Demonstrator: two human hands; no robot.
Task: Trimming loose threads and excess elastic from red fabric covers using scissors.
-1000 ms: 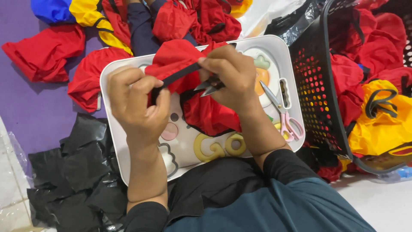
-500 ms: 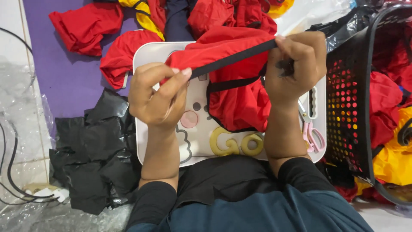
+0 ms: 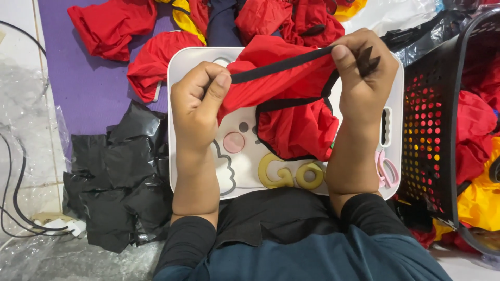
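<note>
While the red garment (image 3: 291,104) hangs above the white tray (image 3: 396,83), its black strap (image 3: 281,70) is stretched taut between both hands: left hand (image 3: 198,101) fingers pinched on one end, right hand (image 3: 364,73) fingers clenched on the other. Pink scissors (image 3: 386,169) lie near the right wrist, a black basket (image 3: 437,130) beyond.

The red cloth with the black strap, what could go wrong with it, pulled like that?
The black strap is stretched taut between the left hand and the right hand, so it might slip from a grip and snap back onto the fingers. Hard pulling could perhaps tear it from the red cloth. The pink scissors lie on the white tray right beside the right forearm, so a dropping arm could bump them.
</note>
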